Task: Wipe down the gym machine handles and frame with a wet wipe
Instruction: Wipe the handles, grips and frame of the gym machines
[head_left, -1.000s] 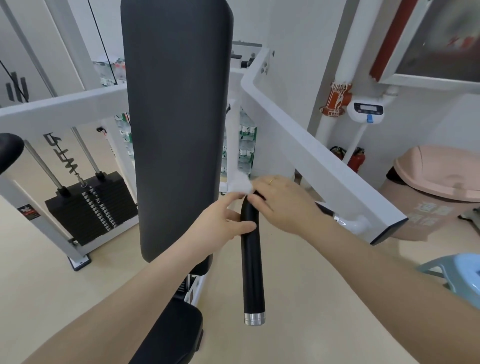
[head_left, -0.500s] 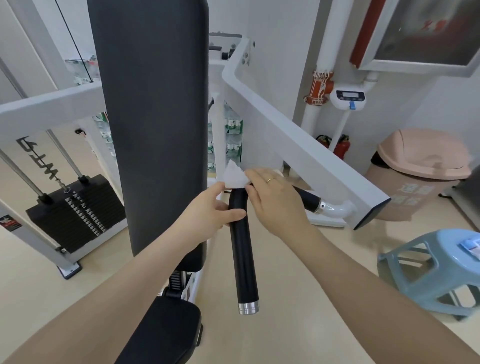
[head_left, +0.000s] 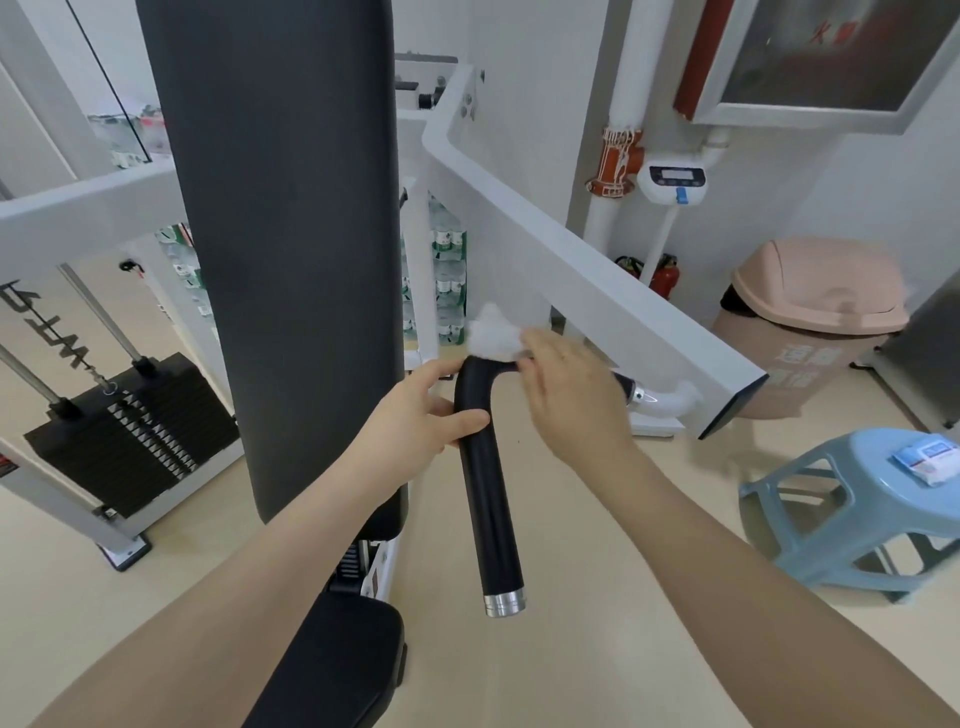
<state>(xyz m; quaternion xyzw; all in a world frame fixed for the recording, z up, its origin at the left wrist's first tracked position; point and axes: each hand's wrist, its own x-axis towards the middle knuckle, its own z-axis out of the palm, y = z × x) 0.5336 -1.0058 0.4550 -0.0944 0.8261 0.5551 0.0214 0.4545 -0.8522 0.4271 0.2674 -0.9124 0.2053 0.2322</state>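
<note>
Handle: While my left hand grips the black handle, my right hand pinches the wet wipe at its bend.
Left: lower grip and white frame beside it, I judge.

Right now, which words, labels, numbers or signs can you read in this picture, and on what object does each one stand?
"火": red character on the cabinet glass; those after it are blurred.
Black logo on the white frame, left: stylised, not readable.
White characters on the pink bin: too blurred.
Print on the wipe pack on the blue stool: too small.
Scale display: no digits legible.
Bottle labels: too small.
</note>
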